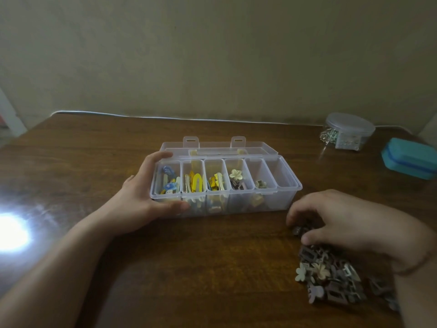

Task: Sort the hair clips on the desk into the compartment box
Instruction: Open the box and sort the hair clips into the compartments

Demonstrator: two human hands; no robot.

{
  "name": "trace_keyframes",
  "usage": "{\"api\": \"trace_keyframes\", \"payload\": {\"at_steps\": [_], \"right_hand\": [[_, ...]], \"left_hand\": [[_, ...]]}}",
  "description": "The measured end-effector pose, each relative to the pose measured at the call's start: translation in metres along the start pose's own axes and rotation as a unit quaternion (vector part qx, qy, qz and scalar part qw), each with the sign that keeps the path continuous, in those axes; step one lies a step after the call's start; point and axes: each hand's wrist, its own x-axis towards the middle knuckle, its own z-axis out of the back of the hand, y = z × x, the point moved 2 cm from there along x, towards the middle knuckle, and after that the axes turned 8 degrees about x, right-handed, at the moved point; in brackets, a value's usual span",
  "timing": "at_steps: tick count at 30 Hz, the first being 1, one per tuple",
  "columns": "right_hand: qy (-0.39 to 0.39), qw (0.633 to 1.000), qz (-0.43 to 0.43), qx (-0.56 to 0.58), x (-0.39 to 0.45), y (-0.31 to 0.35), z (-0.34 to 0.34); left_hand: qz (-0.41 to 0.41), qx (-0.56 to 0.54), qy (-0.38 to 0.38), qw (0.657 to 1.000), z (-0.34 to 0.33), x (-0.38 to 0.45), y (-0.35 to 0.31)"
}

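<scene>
On the desk [212, 256], the right hand [343, 221] pinches a half-hidden dark clip [298, 230]; left hand [146, 197] grips the box [281, 200].

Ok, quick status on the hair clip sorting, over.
Left hand steadying the box. Right hand pinching a dark clip off the pile. Last compartment looks empty. Nothing blocking.

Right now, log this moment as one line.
left hand: steadying compartment box | right hand: pinching dark clip by pile | rightmost compartment: empty

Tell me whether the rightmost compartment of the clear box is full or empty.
Empty. The rightmost compartment of the compartment box shows only clear plastic, while the one to its left holds a small clip.
</scene>
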Motion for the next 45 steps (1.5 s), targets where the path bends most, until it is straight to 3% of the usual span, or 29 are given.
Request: {"api": "trace_keyframes", "payload": {"at_steps": [6,9,12,15,19,23,25,27,30,35,36,39,41,45], "right_hand": [[-0.049,0.994,0.1,0.015,0.0,0.005,0.004],[-0.072,0.975,0.182,0.101,-0.009,0.017,0.009],[-0.25,0.924,0.204,0.205,-0.002,0.025,0.016],[-0.377,0.895,0.166,0.169,0.025,0.027,0.013],[-0.389,0.902,0.137,0.126,0.04,0.024,0.005],[-0.396,0.884,0.152,0.198,0.012,0.015,0.016],[-0.304,0.923,0.143,0.185,-0.004,0.007,0.02],[-0.157,0.969,0.136,0.132,-0.013,0.004,0.019],[-0.05,0.987,0.138,0.06,-0.011,0.012,0.006],[-0.062,0.983,0.169,0.02,-0.006,0.024,-0.004],[-0.094,0.976,0.186,0.057,-0.008,0.026,-0.001],[-0.311,0.911,0.213,0.167,-0.007,0.019,0.012],[-0.401,0.887,0.201,0.105,0.001,0.013,0.013],[-0.359,0.915,0.173,0.068,0.015,0.005,0.006]], "left_hand": [[-0.001,0.003,-0.002,1.0,0.0,0.0,0.001],[-0.005,0.006,-0.006,1.0,0.0,0.001,0.002],[-0.01,0.007,-0.003,1.0,0.001,0.001,0.002],[-0.018,0.009,-0.001,1.0,0.001,0.0,0.001],[-0.015,0.01,-0.001,1.0,0.001,0.001,0.002],[-0.016,0.007,-0.002,1.0,0.001,0.001,0.002],[-0.017,0.005,-0.001,1.0,0.001,0.001,0.002],[-0.014,0.006,-0.003,1.0,0.001,0.001,0.002],[-0.009,0.007,-0.005,1.0,0.0,0.001,0.002],[-0.008,0.005,-0.007,1.0,0.0,0.001,0.001],[-0.008,0.005,-0.007,1.0,0.0,0.001,0.001],[-0.008,0.006,-0.009,1.0,0.0,0.001,0.001],[-0.007,0.004,-0.006,1.0,0.0,0.0,0.001],[-0.005,0.002,-0.004,1.0,0.0,0.0,-0.001]]}}
